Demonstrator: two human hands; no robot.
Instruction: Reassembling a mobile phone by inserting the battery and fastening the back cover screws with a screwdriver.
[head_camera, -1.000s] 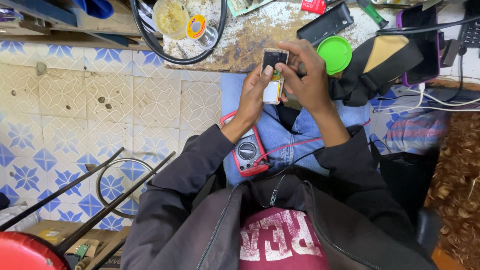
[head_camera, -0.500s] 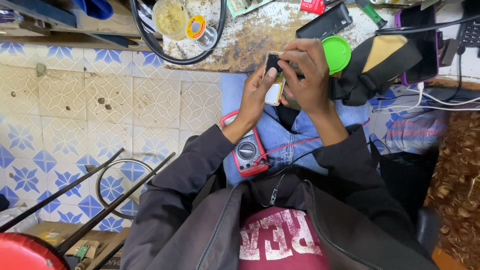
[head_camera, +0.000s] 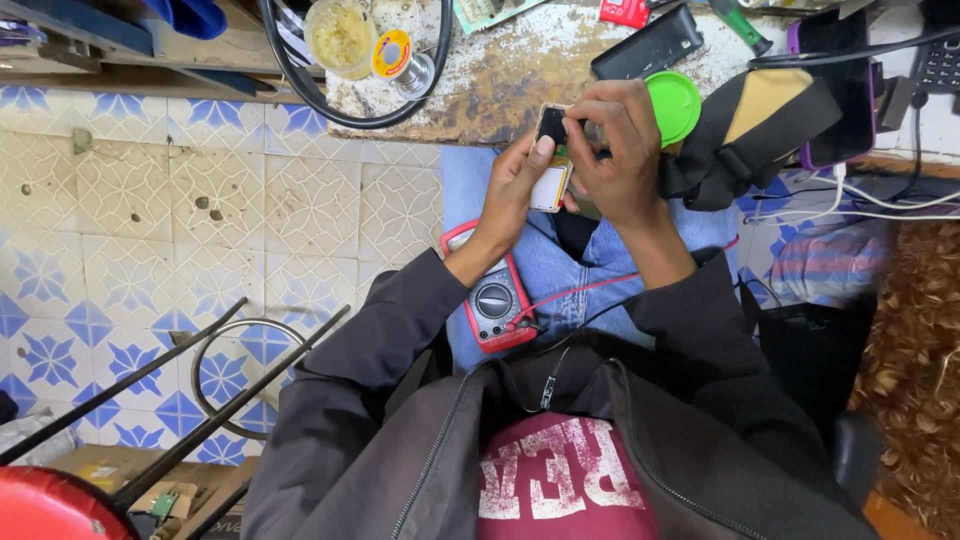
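- Left hand (head_camera: 512, 190) grips an opened phone (head_camera: 552, 158) above the lap, thumb pressed on its edge; right hand (head_camera: 612, 150) pinches at its upper part, apparently with a small tool.
- Red multimeter (head_camera: 494, 297) rests on the thigh; green round lid (head_camera: 674, 106) on the worn bench (head_camera: 500, 70); red packet (head_camera: 625, 11) at the top edge.

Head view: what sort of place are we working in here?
Probably a small phone or electronics repair bench: an opened phone in both hands, a red multimeter on the lap, and a solder spool on the worn worktop.
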